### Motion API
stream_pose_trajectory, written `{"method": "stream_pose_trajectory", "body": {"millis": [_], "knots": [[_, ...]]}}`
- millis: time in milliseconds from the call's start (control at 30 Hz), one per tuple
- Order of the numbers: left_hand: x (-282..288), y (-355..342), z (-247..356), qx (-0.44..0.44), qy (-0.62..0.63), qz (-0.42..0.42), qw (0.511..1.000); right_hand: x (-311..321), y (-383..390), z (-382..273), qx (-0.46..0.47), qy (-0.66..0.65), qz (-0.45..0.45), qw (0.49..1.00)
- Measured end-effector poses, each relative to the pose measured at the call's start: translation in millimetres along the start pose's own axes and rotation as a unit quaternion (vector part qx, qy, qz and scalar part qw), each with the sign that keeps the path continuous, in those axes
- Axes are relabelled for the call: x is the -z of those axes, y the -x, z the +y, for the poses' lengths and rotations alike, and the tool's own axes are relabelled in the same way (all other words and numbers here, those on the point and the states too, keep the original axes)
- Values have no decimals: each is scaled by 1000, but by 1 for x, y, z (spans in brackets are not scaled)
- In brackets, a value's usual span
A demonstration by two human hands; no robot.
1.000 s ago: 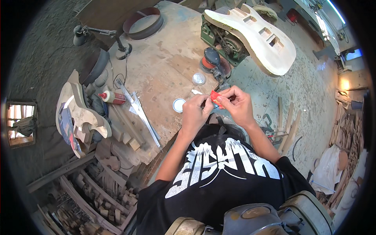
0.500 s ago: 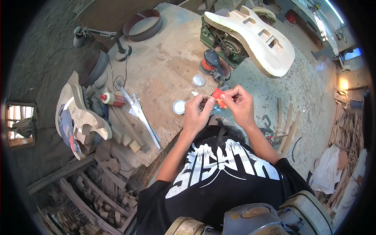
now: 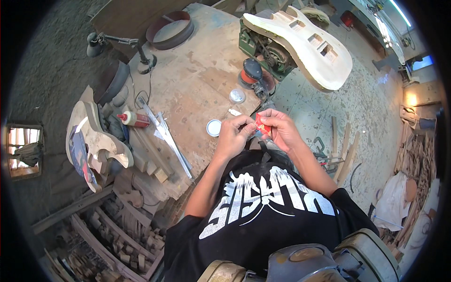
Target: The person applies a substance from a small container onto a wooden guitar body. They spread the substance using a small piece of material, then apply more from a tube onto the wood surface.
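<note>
In front of my chest, just past the table's edge, a small red packet [image 3: 262, 126] with yellow marks is held between both hands. My right hand [image 3: 284, 132] grips it between thumb and fingers. At its left edge my left hand [image 3: 232, 135] is closed in a pinch; the fingertips hide exactly what they grasp. On the table near my left hand lie a round white lid [image 3: 213, 128] with a blue rim and a small white piece [image 3: 234, 112]. A round silver tin [image 3: 237, 96] sits just beyond them.
An orange-and-black sander [image 3: 252, 70] stands at the table's right edge. Behind it, a pale guitar body [image 3: 307, 49] rests over a green machine [image 3: 270, 56]. Leftward are a red-and-white glue bottle [image 3: 135, 119], metal rulers [image 3: 170, 143], wood strips [image 3: 152, 152] and another guitar body [image 3: 110, 145].
Both hands have shifted slightly, and my right hand has turned so its fingers lie differently around the packet. The packet has moved slightly down and now shows less of its face.
</note>
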State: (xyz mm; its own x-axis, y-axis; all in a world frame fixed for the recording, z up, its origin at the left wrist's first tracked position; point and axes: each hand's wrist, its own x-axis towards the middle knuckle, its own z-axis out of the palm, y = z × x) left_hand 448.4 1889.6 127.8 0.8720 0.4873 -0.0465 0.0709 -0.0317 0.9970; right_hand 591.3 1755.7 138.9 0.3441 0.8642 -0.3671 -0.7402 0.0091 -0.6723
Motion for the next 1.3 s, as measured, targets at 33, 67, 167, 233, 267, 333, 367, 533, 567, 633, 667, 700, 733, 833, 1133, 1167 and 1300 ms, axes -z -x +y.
{"method": "stream_pose_trajectory", "body": {"millis": [33, 67, 167, 233, 267, 333, 367, 533, 567, 633, 667, 700, 733, 833, 1133, 1167, 1300], "knots": [[0, 1, 0, 2, 3, 3, 1000, -1, 1, 1, -8, -16, 2, 1000], [-1, 1, -1, 4, 6, 7, 1000, -3, 1, 0, -8, -17, 2, 1000], [-2, 2, 2, 10, 26, 6, 1000, -8, 3, -3, -20, -19, 17, 999], [-2, 1, 3, -2, 22, 9, 1000, -6, 2, -2, -21, -28, 13, 999], [-2, 0, 4, -13, 19, 11, 1000, -5, 2, -3, -20, -29, 13, 999], [-2, -1, 7, -21, 13, 17, 1000, -5, 2, -3, -4, -35, 7, 999], [-3, -1, 9, -29, 9, 22, 999, -4, 2, -3, -3, -35, 8, 999], [-4, -1, 15, -1, -4, 50, 999, -9, 5, -3, 62, 11, 16, 998], [-4, -1, 15, -2, 8, 51, 999, -9, 5, -3, 63, 10, 16, 998], [-7, -3, 18, -12, 33, 75, 997, -8, 4, -3, 61, 9, 15, 998], [-8, -3, 20, -21, 58, 100, 993, -7, 4, -3, 61, 10, 14, 998], [-7, -4, 19, -21, 58, 100, 993, -7, 3, -3, 58, 7, 14, 998], [-5, -5, 18, -32, 25, 81, 996, -7, 3, -3, 55, 5, 13, 998], [-2, -6, 21, -56, -23, 61, 996, -11, 4, -8, 47, 0, 4, 999], [3, -6, 36, -126, -118, 60, 983, -7, 3, -10, 16, -19, -12, 1000], [4, -6, 37, -135, -128, 61, 981, -8, 3, -10, 16, -20, -13, 1000], [7, -7, 39, -157, -148, 45, 975, -9, 4, -12, 17, 9, -7, 1000]]}}
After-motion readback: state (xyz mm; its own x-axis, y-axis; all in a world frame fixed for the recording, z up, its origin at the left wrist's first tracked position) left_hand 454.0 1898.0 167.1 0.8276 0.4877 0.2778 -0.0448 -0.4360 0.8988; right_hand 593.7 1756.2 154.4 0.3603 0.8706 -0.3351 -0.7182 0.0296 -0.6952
